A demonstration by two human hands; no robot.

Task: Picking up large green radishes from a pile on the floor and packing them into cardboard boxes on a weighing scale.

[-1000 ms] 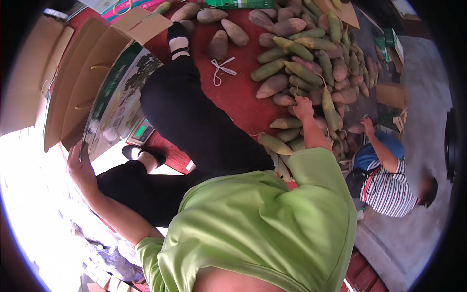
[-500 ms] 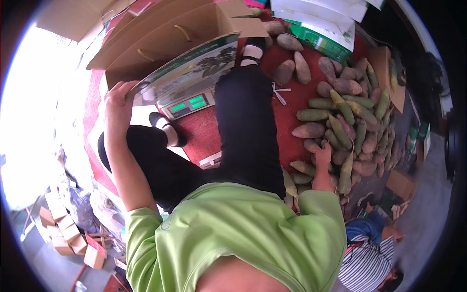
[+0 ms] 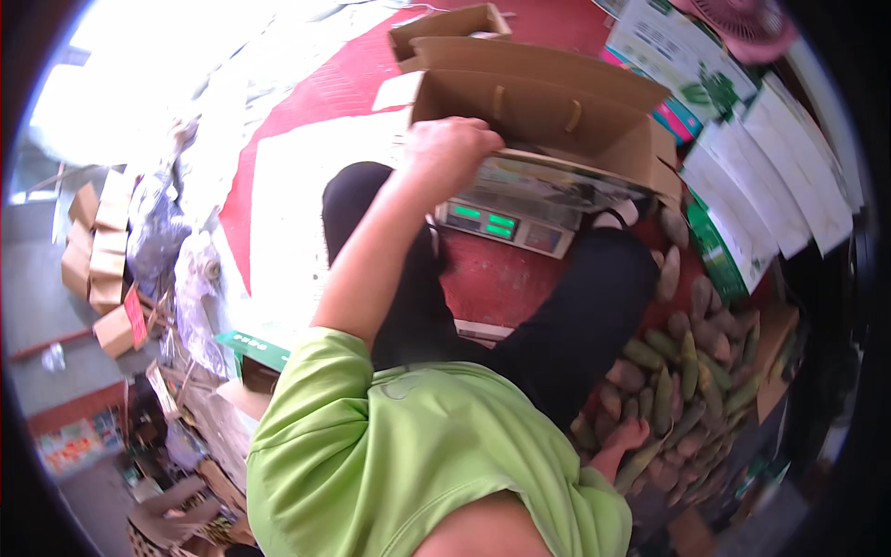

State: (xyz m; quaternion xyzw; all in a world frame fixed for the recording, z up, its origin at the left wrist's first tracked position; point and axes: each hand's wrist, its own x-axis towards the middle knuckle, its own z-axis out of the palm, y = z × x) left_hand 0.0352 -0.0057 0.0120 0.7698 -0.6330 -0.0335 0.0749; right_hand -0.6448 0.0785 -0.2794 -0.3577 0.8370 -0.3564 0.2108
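Note:
An open brown cardboard box (image 3: pixel 566 107) with rope handles and a printed near flap stands on a digital scale (image 3: pixel 520 230) with green lit digits. My left hand (image 3: pixel 450 148) is closed over the box's near left edge. To the right, my right hand (image 3: pixel 631 434) is down in a pile of root vegetables, its fingers curled. Whatever it may hold is hidden. The pile mixes long green radishes (image 3: pixel 689 367) and reddish-brown roots (image 3: pixel 626 374). My knees are spread on either side of the scale.
White and green cartons (image 3: pixel 742 186) stand at the back right, near a pink fan (image 3: pixel 742 23). A smaller open box (image 3: pixel 450 32) sits behind the big one. Plastic bags (image 3: pixel 158 227) and small cartons (image 3: pixel 97 246) lie on the left. Red sheeting (image 3: pixel 501 274) covers the floor.
The view has swung left, so the box, scale and pile appear farther right. My left hand still grips the box's edge. My right hand stays at the pile.

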